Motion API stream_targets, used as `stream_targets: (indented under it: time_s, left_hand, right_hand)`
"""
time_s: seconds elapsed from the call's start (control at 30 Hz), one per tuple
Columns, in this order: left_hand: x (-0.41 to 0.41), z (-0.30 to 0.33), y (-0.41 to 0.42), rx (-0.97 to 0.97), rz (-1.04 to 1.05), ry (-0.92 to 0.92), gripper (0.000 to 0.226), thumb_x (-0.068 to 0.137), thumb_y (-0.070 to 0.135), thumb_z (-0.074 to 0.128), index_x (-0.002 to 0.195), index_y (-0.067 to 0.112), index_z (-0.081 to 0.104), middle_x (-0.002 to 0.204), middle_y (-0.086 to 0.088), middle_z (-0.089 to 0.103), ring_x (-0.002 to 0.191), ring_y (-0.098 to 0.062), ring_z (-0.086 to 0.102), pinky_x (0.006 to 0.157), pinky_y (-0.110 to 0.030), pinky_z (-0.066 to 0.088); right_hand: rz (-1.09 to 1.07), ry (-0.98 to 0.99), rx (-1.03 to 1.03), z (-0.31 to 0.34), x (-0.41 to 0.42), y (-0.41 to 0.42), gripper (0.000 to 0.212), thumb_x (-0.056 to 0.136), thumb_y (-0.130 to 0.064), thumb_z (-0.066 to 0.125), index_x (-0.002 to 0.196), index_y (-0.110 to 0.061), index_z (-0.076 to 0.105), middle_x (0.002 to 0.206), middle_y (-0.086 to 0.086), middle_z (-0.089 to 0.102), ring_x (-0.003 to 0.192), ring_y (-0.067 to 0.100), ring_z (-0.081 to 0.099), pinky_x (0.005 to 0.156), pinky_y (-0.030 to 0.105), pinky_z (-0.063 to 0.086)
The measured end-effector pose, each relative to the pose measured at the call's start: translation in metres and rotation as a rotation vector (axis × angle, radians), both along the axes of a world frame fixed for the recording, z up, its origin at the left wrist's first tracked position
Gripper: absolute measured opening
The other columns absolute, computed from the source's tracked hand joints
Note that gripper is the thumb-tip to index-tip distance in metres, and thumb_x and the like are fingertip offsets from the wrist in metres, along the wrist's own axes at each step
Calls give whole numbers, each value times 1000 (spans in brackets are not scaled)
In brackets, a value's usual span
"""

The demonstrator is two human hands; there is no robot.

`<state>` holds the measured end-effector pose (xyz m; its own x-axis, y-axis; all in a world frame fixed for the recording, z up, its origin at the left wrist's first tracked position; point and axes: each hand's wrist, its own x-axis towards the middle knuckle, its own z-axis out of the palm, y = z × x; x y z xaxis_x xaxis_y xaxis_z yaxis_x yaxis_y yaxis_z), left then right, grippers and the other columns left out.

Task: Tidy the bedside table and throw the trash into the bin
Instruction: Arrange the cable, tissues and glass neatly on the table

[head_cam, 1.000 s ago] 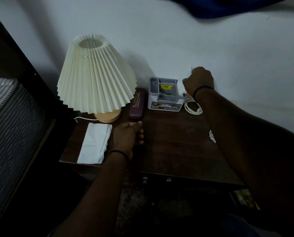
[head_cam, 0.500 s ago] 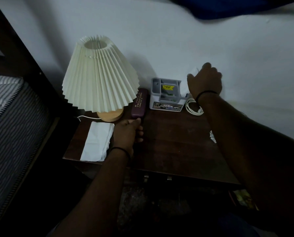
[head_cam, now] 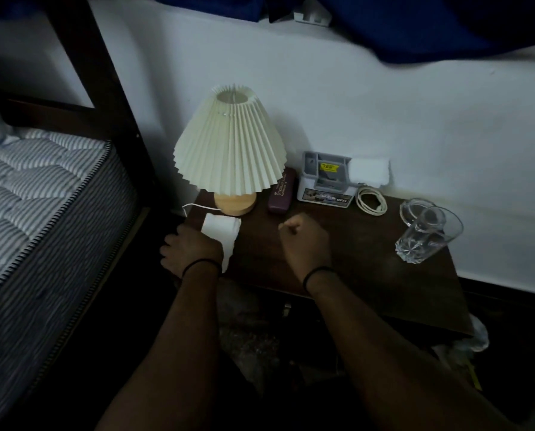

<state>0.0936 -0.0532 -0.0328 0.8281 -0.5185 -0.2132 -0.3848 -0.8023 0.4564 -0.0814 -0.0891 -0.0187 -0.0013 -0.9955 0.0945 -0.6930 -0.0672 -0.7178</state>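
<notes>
One dark wooden counter (head_cam: pixel 369 275) stands between a bed (head_cam: pixel 42 194) and a white wall, and it carries one of nearly everything. One lamp (head_cam: pixel 229 160) with a pleated cream shade and a round wooden base sits at the back left corner. Just beside its base lies one maroon case (head_cam: pixel 281 191), laid lengthwise toward the wall. Next to that stands one grey organiser box (head_cam: pixel 325 181) with a yellow label inside and a printed strip on its front. One folded white cloth (head_cam: pixel 370 172) sits behind and to the right of the box, against the wall. One coiled white cable (head_cam: pixel 371 202) lies in front of it. Toward the right edge there are two clear glass pieces, one ashtray (head_cam: pixel 411 209) and one tumbler (head_cam: pixel 428 236), touching or overlapping in this view. One white tissue (head_cam: pixel 221 228) lies at the front left corner, near the lamp base. The left hand (head_cam: pixel 191 253) rests on the tissue's near end at the counter's edge, fingers spread down over the side. The right hand (head_cam: pixel 303 241) hovers above the counter's middle, its fingers curled into a fist; whether it holds anything cannot be told.
</notes>
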Motion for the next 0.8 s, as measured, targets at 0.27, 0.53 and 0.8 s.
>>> stream_targets:
  time_s: [0.27, 0.53, 0.8]
  left_hand:
    - [8, -18, -11, -16, -113, 255, 67, 73, 27, 79, 132, 11, 53, 134, -17, 55, 121, -36, 55, 99, -48, 49]
    - [-3, 4, -18, -134, -340, 295, 42, 84, 23, 73, 114, -4, 64, 115, -20, 64, 106, -34, 60, 76, -34, 45]
    - [-31, 24, -3, -281, -799, 574, 25, 80, 19, 78, 96, 1, 69, 84, -4, 66, 76, -12, 58, 61, -20, 42]
  right_hand:
    - [30, -29, 160, -11, -4, 8, 8, 84, -28, 64, 80, -22, 68, 88, -4, 72, 88, 15, 67, 78, 24, 48]
    - [13, -119, 260, -15, -18, 0, 12, 79, -28, 64, 81, -21, 72, 88, -3, 74, 90, 17, 68, 86, 30, 53]
    - [135, -473, 341, 14, -42, -3, 68, 77, -27, 80, 136, -16, 48, 127, 0, 53, 119, 17, 53, 101, 33, 47]
